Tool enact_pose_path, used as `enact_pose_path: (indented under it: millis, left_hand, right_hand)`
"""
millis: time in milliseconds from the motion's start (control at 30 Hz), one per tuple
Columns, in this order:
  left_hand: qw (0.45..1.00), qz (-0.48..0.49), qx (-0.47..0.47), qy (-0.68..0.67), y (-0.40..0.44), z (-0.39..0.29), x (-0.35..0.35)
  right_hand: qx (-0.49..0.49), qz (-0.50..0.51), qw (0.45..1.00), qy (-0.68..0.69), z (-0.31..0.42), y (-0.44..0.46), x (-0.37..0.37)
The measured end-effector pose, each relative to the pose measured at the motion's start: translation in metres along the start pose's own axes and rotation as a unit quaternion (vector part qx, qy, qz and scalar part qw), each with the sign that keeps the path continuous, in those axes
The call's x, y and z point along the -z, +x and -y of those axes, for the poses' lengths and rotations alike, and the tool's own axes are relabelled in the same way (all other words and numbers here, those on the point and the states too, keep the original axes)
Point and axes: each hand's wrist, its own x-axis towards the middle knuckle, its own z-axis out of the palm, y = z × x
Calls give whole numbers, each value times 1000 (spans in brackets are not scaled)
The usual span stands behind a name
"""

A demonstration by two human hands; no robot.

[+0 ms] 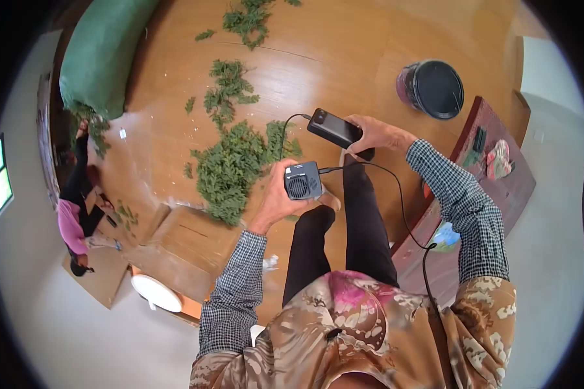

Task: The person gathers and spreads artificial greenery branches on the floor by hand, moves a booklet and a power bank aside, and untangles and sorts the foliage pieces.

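My left hand (278, 198) is closed around a small dark grey box (302, 180) with a round vented grille on its face. In my right hand (374, 135), the lower end of a black rectangular device (334, 129) is gripped; a cable plugs into its upper left end. A black cable (396, 185) runs from the grey box past my legs and over my clothing. The two devices are apart, held above the wooden floor. Just left of the grey box lies a large pile of green leafy sprigs (227, 172).
Smaller sprig clumps (230, 87) lie farther up the floor (344, 58). A black-lidded bucket (439, 89) stands upper right, near a dark red table (493, 181). A cardboard box (191, 236) is at lower left. A green sack (100, 58) and another person (73, 227) are at far left.
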Motion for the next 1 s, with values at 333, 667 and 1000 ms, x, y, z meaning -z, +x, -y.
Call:
enact_pose_path:
  millis: [333,667,1000]
  left_hand:
    - [994,-39,59,-89,137,104,-103]
    - [996,-79,-5,-34,308,341,-224]
    - [951,-187,-152,196,312,428,-241]
  right_hand:
    - [100,-86,924,-359,-89,171,83]
    - [153,-81,855,-490,-276,378,111]
    - [257,-74,767,-584,-324,420,114]
